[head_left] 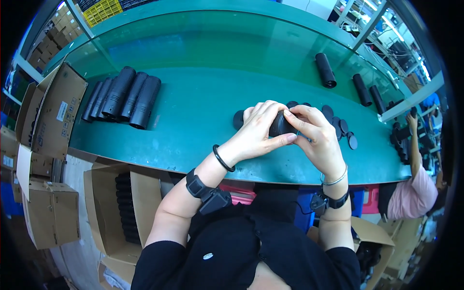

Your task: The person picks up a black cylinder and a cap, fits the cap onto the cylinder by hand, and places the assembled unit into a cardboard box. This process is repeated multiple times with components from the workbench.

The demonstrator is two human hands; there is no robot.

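A black cylinder (280, 124) lies sideways between my hands, close above the green table. My left hand (258, 126) is wrapped over its middle, thumb along the near side. My right hand (313, 133) is closed around its right end with fingertips and thumb; whether a separate cap sits there is hidden by the fingers. The cylinder's other end (238, 120) shows to the left of my left hand. Several loose black discs (343, 126) lie on the table just right of and behind my right hand.
Several ribbed black tubes (121, 96) lie side by side at left. More black tubes (325, 70) lie at the far right. An open carton (53, 106) stands at the left table edge, another carton (108, 208) below. A co-worker in a pink sleeve (413, 195) reaches in at right.
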